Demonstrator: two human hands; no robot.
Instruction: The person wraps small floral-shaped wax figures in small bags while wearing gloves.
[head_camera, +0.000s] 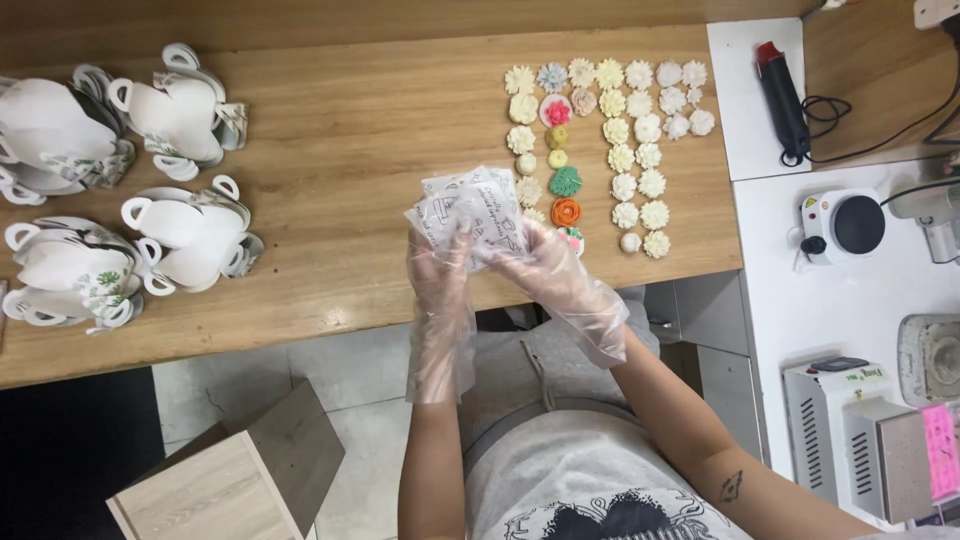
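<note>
Grey printed shirt and lap (590, 490) sit lowest in frame, nearest the lens, forearms running up toward 12 o'clock. Both hands wear loose clear plastic gloves, crinkly, cuffs hanging slack. Left hand (440, 265) and right hand (545, 262) meet at the front edge of the wooden table (350, 150), both closed on one small clear bag (468, 212) with dark line drawings on it. Left fingers pinch its lower left side, right fingers grip its lower right corner; neither hand is spread wide. Bag sits just above the hands, toward 12 o'clock, tilted, long axis running roughly 10 to 4 o'clock. Film looks thin, glossy, puffed; something pale may be inside, cannot tell for sure. Both hands equally close to it, each touching.

At 1 o'clock from the bag, rows of small moulded flower pieces (625, 130) lie flat on the wood: mostly cream and white, matte, petal-textured, round. One column nearest the bag holds coloured ones, a pink one (557, 112), a green one (565, 181), an orange one (566, 211). Orange one lies just beside the right hand's fingertips, apart from the bag.

At 9 o'clock, well apart, four clusters of white cup-shaped paper boxes (185, 235) with loop handles and leafy print.

At 3 o'clock, a white side counter (790, 290) carries a black-and-red corded hand tool (782, 100), a small white hot plate (845, 222) and boxy white machines. At 7 o'clock, a pale wooden box (225, 475) on tiled floor.
</note>
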